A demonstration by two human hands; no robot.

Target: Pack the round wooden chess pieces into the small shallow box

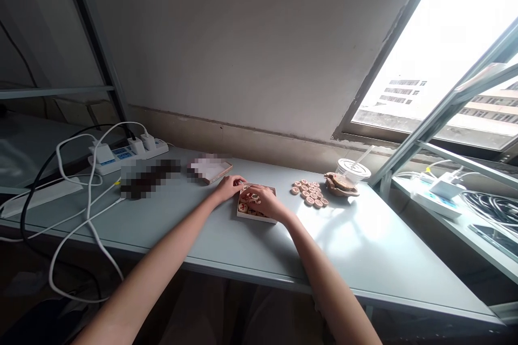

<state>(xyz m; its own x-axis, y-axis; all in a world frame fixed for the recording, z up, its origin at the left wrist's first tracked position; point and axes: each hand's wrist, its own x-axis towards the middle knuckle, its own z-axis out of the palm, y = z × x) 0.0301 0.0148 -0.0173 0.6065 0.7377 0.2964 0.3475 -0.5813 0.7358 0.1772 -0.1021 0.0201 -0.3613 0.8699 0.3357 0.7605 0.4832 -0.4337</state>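
Note:
A shallow box full of round wooden Chinese chess pieces with red and black characters sits at the desk's middle. My left hand is at the box's back left corner, its curled fingers gripping the edge. Over the box, my right hand has its fingers bent around one Chinese chess piece, partly hiding the pieces below. More loose pieces lie flat in a cluster to the right of the box.
Behind and left is an open box lid, partly blurred. A clear plastic cup with a straw and a brown carved object stand at right. Power strips and white cables occupy the left. A blurred dark object lies beside them.

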